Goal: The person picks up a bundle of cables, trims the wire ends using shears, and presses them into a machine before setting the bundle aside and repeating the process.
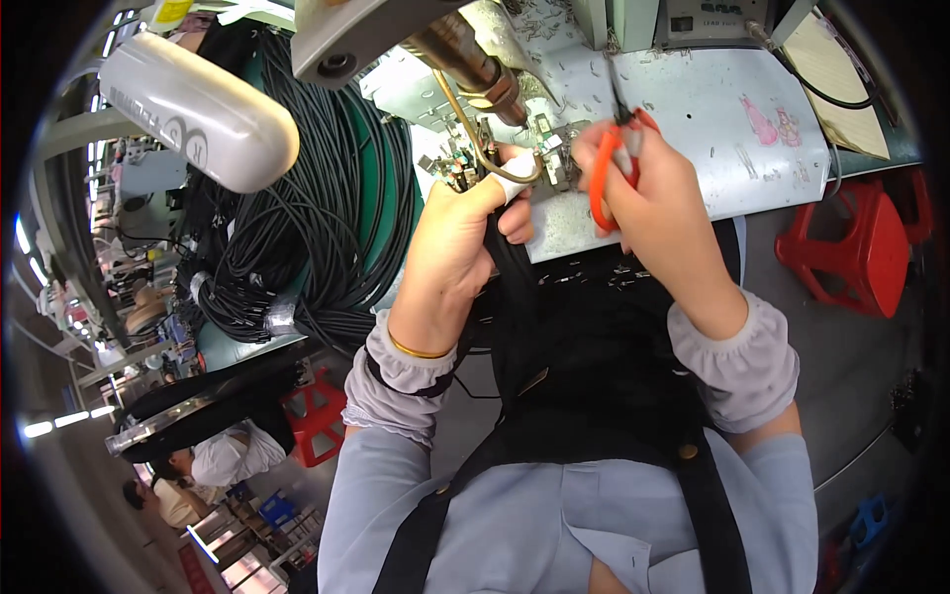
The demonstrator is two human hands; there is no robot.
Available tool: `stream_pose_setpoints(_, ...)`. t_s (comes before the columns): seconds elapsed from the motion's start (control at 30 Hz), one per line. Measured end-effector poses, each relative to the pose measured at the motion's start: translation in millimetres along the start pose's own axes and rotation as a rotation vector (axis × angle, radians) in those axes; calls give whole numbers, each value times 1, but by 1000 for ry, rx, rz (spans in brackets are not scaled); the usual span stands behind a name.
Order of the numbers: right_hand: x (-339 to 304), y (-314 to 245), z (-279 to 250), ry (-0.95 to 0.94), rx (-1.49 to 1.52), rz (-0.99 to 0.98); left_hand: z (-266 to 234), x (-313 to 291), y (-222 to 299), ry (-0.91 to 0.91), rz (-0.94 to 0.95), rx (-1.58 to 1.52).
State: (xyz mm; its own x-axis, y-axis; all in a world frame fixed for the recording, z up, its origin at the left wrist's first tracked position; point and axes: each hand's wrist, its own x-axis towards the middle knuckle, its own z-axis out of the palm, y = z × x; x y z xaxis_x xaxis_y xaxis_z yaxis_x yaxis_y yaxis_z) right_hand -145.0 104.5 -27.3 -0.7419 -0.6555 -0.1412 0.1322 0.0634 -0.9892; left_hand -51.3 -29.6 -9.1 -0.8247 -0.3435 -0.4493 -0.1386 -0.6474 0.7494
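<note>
My left hand [445, 233] is closed round a bundle of black cables [512, 262], with a white wrap on its thumb. Several bare, coloured wire ends [457, 163] stick up beyond that hand. The cables hang down over my dark apron [594, 337]. To the right, my right hand [663, 203] has its fingers through the orange handles of a pair of scissors [600, 188]; their dark blades point away from me. A small metal fixture [559, 163] sits between the two hands on the pale worktop, under the machine head [475, 74].
Big coils of black cable [327, 188] lie on the left, below a tubular lamp [203, 114]. Cut wire scraps are scattered over the metal worktop [712, 99]. A grey box [708, 22] and paper sheets [846, 114] are at the back right; a red stool [866, 247] stands right.
</note>
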Motion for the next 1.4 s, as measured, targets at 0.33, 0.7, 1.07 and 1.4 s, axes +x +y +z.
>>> stream_pose_setpoints(0.33,25,-5,6,-124,50,94,-4,9,14,-9,-21,107)
stream_pose_setpoints(0.7,23,-1,6,-132,-23,33,-4,7,12,-14,33,122)
stream_pose_setpoints(1.07,23,4,6,-96,-67,-54,3,4,15,12,34,220)
stream_pose_setpoints(1.4,-20,-18,-1,-263,349,195,-4,-44,-8,3,-11,-1)
